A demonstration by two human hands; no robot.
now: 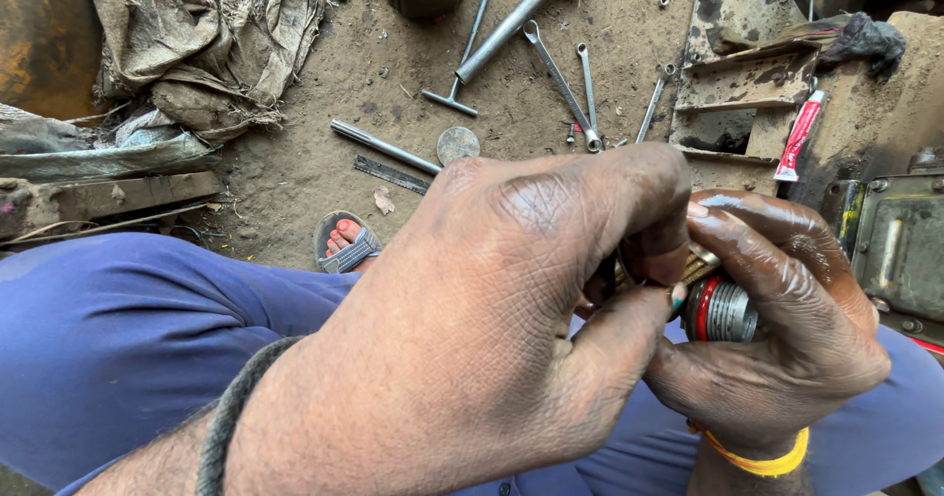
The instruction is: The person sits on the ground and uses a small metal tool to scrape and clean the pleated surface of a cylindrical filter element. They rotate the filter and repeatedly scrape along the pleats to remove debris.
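ground: bare packed dirt (324,93), dusty, outdoor workshop floor, no bench
far left: rusty curved metal (34,34), dirty sacking (206,34) heaped beside it, wood plank (108,196) below
lap: blue trousers (108,339) across bottom of view, sandalled foot (344,242) on the dirt just past the knee
left hand (492,329): fills centre, dark cord on wrist, thumb and forefinger pinched together on the end of the small part
small part (721,309): cylindrical metal piece with red band, held between both hands over the lap, mostly hidden
right hand (787,329): greasy, fingers curled around the part from the right, yellow band on wrist
tools: flat file (391,174), steel rod (383,147), round disc (457,145), T-handle wrench (467,49), hammer (516,19), two spanners (570,88) lying loose on the dirt, top centre
right: rusty steel steps (747,83), red and white tube (798,134) leaning on them, black rag (860,39) on top
far right: grimy metal housing (900,250) with bolts, touching nothing held
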